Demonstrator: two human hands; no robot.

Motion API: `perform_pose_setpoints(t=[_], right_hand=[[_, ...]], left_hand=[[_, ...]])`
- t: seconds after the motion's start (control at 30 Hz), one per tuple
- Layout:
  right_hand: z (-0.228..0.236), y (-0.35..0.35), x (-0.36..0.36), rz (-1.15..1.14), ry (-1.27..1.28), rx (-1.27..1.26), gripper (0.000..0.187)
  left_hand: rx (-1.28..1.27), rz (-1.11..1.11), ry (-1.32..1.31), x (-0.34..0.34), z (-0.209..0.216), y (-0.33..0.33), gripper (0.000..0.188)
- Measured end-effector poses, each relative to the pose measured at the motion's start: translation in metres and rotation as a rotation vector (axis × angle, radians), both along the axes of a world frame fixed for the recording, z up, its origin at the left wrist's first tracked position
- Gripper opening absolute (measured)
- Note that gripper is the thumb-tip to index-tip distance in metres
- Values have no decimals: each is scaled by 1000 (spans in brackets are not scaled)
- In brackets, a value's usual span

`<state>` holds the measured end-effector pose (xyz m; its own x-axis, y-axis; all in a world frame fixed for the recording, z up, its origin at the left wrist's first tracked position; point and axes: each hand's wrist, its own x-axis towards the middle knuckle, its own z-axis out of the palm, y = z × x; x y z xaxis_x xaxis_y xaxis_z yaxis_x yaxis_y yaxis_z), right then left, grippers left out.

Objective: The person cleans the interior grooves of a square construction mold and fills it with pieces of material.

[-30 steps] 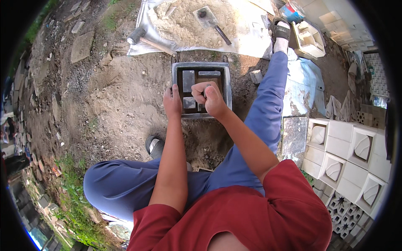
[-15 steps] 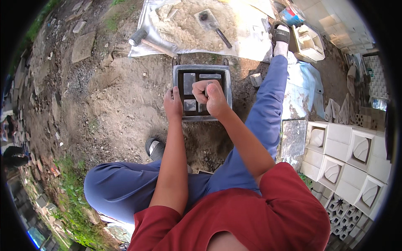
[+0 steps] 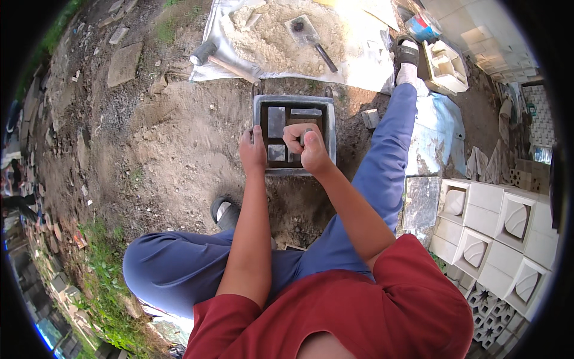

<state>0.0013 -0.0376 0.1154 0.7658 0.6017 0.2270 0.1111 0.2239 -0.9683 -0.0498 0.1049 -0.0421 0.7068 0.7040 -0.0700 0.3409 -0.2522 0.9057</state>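
Note:
A rectangular grey box-like mould (image 3: pixel 332 128) sits on the dirt in front of me, with flat dark blocks (image 3: pixel 276 122) set inside it. My left hand (image 3: pixel 252 149) grips the mould's left wall, its thumb lying on the rim. Over the mould's right half, my right hand (image 3: pixel 311 146) is closed in a fist round a grey rod-like tool (image 3: pixel 307 136). Only the tool's end shows; the rest is hidden beneath the fist. That hand also covers part of the inside.
Beyond the mould lies a white sheet (image 3: pixel 239 70) with pale sand (image 3: pixel 266 45), a trowel (image 3: pixel 314 39) and a mallet (image 3: pixel 206 52). Patterned white blocks (image 3: pixel 485 200) are stacked at right. A pale block (image 3: pixel 445 66) stands beside my outstretched foot.
My right fist has come slightly nearer to me over the mould, uncovering more of its far right part. My left hand stays on the wall. The whole view has shifted a little.

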Motion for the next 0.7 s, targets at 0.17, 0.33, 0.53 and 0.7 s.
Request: perform_pose_setpoints(t=[0.17,0.33,0.53,0.7], right_hand=[[12,3,-10,5,39,-65,82],[-4,3,-19,8,-53,-54,82],[9,5,-5,-3,43,-30,81],[3,3,-1,9,19,-42,79]], left_hand=[[55,13,20,2,6,2,50],[-125,-31,91,3,17,-4,54],[-47,-23,79,-1,10,-1,56],[-64,-5,50,4,5,-1,57]])
